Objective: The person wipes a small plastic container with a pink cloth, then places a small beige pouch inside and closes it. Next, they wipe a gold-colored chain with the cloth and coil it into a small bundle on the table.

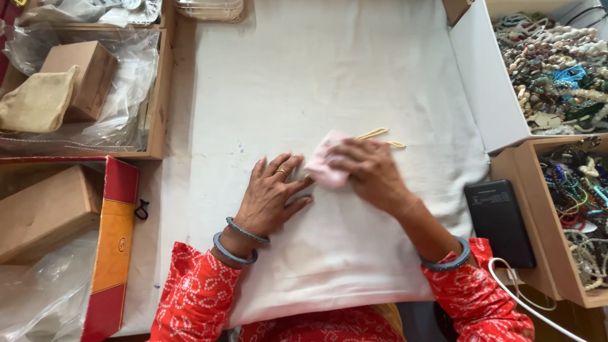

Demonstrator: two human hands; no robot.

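The right hand (370,172) covers much of a pink pouch (323,166), fingers pressing it; the left hand (272,193) lies flat, fingers spread, touching its edge.

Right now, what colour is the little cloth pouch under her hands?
Pale pink fabric pouch with yellow drawstrings; seen in the head view.

A white cloth (329,76) covers the work table from its far edge to the near edge, lightly creased and evenly lit by soft daylight. Along the table's left edge sits a shallow wooden tray (159,95) lined with clear plastic, holding a plain brown cardboard box (85,73) and a beige fabric pouch (35,104). Nearer the left front corner lies a red and orange carton (114,247). At the right edge stand a white cardboard box (484,82) and a brown cardboard box (538,247), both heaped with mixed beaded strings. A black rectangular power bank (500,221) lies by the right front corner.
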